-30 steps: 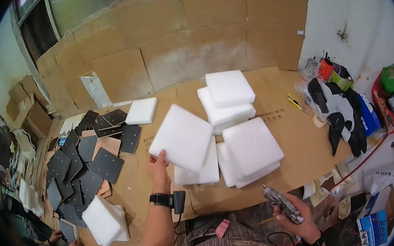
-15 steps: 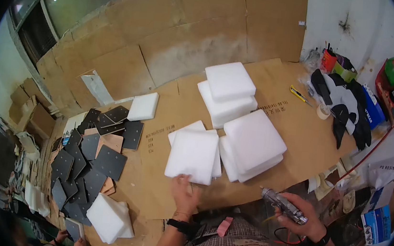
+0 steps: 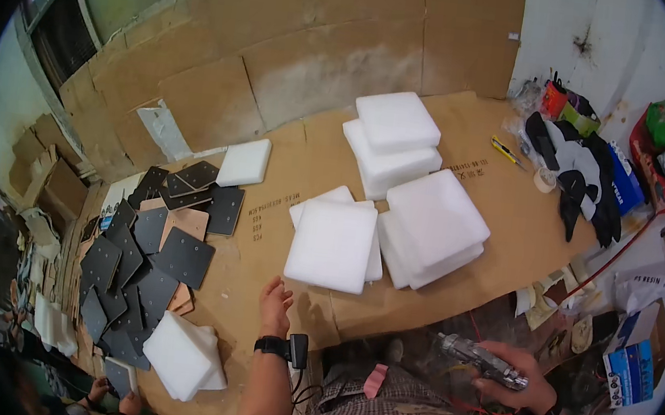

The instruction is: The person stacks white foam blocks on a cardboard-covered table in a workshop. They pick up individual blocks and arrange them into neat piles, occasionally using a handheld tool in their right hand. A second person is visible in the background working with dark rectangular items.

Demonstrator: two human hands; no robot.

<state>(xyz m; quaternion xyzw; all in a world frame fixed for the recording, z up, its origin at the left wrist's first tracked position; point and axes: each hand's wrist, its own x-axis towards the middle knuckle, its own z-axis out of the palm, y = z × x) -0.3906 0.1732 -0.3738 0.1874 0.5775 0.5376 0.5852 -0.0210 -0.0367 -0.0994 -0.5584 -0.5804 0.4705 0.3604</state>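
Observation:
My left hand (image 3: 275, 307) is raised over the near edge of the cardboard-covered table, fingers loosely spread and holding nothing. Just beyond it lies a stack of white foam pads (image 3: 330, 244), apart from the fingertips. In my right hand (image 3: 525, 378) is a silver cylindrical hand tool (image 3: 467, 351), gripped off the table's front edge with its tip toward the left. Two more foam stacks stand on the table, one at centre right (image 3: 437, 218) and one farther back (image 3: 398, 125). To the left, black boards with small holes (image 3: 184, 257) lie in a loose heap.
A lone foam pad (image 3: 244, 162) and a near-left foam stack (image 3: 179, 353) flank the heap. At lower left, another person's hands (image 3: 125, 404) hold a board with a pale edge (image 3: 118, 377). A yellow utility knife (image 3: 507, 151), tape roll (image 3: 544, 180) and gloves (image 3: 581, 197) lie right.
My left hand has drawn off the front foam stack and moved left, its fingers opening. My right hand still holds the tool, now slightly lower. The whole view has shifted a little.

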